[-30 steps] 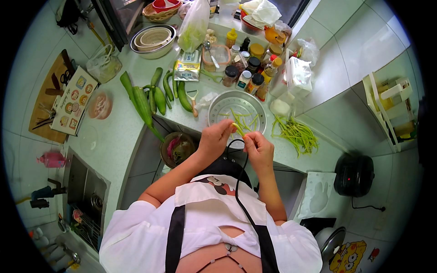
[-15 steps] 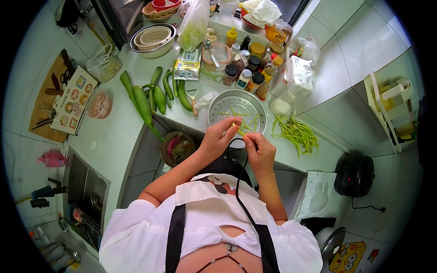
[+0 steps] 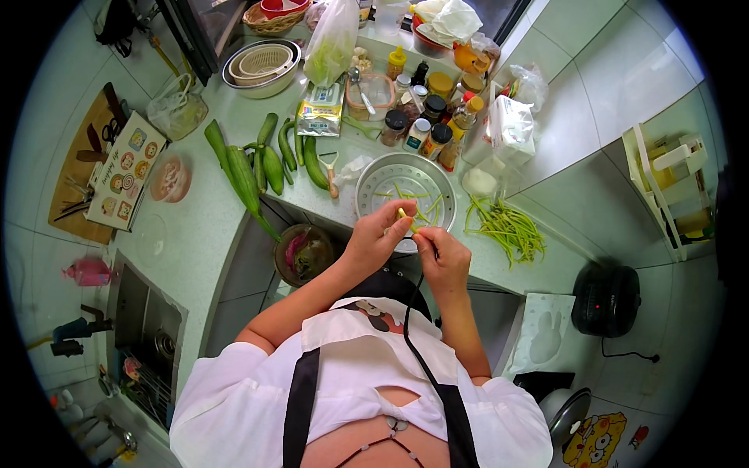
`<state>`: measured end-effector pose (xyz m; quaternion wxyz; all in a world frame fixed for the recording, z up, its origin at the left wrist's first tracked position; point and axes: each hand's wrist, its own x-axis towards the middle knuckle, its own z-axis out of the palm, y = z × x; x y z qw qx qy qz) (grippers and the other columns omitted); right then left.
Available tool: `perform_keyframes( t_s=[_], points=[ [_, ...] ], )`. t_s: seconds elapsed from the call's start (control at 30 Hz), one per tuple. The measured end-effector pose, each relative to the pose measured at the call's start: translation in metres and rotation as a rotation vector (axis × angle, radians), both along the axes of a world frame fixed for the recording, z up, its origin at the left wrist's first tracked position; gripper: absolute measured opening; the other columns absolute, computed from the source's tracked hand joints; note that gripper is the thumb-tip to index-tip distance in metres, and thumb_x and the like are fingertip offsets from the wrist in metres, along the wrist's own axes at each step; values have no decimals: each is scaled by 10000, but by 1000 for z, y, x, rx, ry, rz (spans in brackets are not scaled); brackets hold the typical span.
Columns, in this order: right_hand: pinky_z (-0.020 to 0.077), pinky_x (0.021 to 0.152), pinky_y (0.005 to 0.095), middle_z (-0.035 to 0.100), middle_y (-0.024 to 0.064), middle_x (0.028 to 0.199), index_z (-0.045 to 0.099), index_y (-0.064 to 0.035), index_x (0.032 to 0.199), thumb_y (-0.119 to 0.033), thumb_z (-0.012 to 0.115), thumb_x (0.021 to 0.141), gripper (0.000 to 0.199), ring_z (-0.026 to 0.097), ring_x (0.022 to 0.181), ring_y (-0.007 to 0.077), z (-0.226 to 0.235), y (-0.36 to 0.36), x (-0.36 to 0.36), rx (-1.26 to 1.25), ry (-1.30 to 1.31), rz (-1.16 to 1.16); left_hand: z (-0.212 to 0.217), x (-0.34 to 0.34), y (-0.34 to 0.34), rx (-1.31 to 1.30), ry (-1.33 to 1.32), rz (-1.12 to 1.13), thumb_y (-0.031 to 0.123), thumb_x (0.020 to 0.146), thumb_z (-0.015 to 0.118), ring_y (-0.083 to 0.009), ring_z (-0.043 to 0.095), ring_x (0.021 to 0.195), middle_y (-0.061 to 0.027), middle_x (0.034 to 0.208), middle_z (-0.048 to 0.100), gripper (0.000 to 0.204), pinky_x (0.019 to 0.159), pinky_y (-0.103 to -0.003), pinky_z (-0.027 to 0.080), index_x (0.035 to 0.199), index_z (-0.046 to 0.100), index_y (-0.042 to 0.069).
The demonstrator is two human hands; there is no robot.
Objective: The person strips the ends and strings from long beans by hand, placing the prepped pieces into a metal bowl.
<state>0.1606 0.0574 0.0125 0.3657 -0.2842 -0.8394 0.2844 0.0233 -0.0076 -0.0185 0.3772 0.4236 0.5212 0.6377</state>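
Both hands are raised over the near rim of a round metal bowl [image 3: 367, 173] with a perforated bottom. Pinched in the fingers of my left hand [image 3: 376, 234] is a short yellow-green vegetable stalk [image 3: 403, 213]. My right hand [image 3: 445, 256] is closed just beside it, fingertips gripping the stalk's lower end. Several cut green pieces [image 3: 431, 204] lie in the bowl. To its right, a loose pile of long thin green stalks [image 3: 509, 228] rests on the counter. Fingers partly cover the held stalk.
Left of the bowl lie a peeler [image 3: 332, 181], green gourds [image 3: 243, 181] and a crumpled tissue [image 3: 355, 168]. Seasoning jars [image 3: 417, 136] crowd behind it. Below the counter edge stands a scrap bin [image 3: 300, 257]. A black cord [image 3: 411, 327] hangs before my apron. A black cooker [image 3: 606, 302] stands far right.
My left and right hands stay over the bowl's near rim, with slight finger movement around the stalk. The pile and the other things have not moved.
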Motion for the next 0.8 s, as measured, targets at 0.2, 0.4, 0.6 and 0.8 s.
perform_keyframes(
  t_s=[0.2,0.4,0.6,0.8],
  points=[
    [474,538,327,623,103,729,607,-53,843,-100,664,803,84,608,598,253,-4,-2,0,-8,-29,12,5,0,-3,-43,69,-21,168,961,478,-162,574,1044,-111,1092,616,283,900,-290,442,1173,510,-17],
    [466,526,332,618,98,712,601,-60,836,-117,667,803,93,601,585,253,-5,-3,0,14,-33,-18,2,-1,-3,-56,119,5,129,955,473,-164,600,997,-125,1096,631,215,864,-284,464,1106,535,-12],
    [465,521,337,620,94,706,599,-64,829,-125,668,806,95,604,582,253,-8,-2,-2,38,-35,-22,2,4,-1,27,171,116,152,926,523,-178,604,734,-115,982,666,184,679,-272,474,1012,575,-2],
    [461,508,332,612,88,660,587,-68,824,-141,670,808,111,601,557,251,-10,1,-4,-8,-33,-109,-4,-8,-6,-124,298,107,175,885,584,-200,618,667,-124,819,658,194,635,-288,477,990,606,14]
  ],
)
